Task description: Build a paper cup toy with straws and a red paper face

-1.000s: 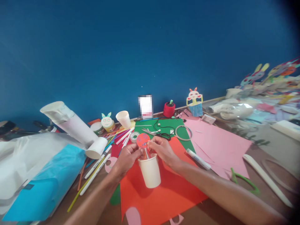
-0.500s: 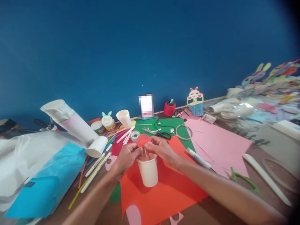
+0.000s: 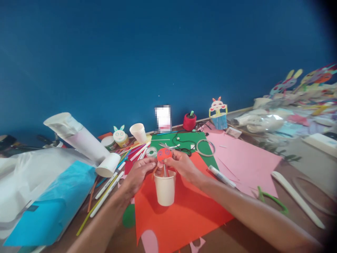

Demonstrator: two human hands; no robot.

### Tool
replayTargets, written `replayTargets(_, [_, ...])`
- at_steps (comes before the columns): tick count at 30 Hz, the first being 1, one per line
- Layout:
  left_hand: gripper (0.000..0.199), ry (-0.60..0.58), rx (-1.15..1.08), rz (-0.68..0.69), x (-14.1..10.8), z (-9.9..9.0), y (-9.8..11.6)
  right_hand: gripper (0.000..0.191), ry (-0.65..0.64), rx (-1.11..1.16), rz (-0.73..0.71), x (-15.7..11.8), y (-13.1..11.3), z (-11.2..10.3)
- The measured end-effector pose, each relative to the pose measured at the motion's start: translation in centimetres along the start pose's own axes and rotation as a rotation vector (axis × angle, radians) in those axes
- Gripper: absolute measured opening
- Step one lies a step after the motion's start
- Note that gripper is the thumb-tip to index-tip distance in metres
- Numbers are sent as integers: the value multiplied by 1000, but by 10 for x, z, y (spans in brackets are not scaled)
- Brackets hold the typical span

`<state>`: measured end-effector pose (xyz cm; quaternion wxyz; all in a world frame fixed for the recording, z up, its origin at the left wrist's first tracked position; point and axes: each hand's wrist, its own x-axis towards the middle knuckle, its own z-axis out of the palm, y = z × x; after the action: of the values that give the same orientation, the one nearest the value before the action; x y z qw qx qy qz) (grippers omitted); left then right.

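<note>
A white paper cup stands upright on an orange-red paper sheet. A stick rises out of its mouth, and at the top is a red round paper face with blue-purple drawn eyes. My right hand pinches the face at its lower right edge. Beside the lower left edge, my left hand has its fingers closed, close to a small pink piece; what it grips is too small to make out. Both hands are just above the cup's rim.
Scissors, a tape roll and a ring lie behind my hands. Pens and a tipped paper cup are at left. Pink paper, a clear tube and green-handled scissors lie right.
The paper face has shifted slightly right and up over the cup. My left fingers have drawn a little away from it, and a pink piece now shows beside them.
</note>
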<state>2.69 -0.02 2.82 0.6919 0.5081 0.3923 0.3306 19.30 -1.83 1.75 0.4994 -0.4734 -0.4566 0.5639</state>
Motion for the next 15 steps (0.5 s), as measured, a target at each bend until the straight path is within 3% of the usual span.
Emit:
replayTargets(7, [10, 67, 92, 8, 0, -3, -4, 18, -100, 24, -7, 0, 3, 2])
replayTargets(15, [12, 93, 58, -4, -1, 3, 1, 17, -43, 8, -26, 0, 4, 5])
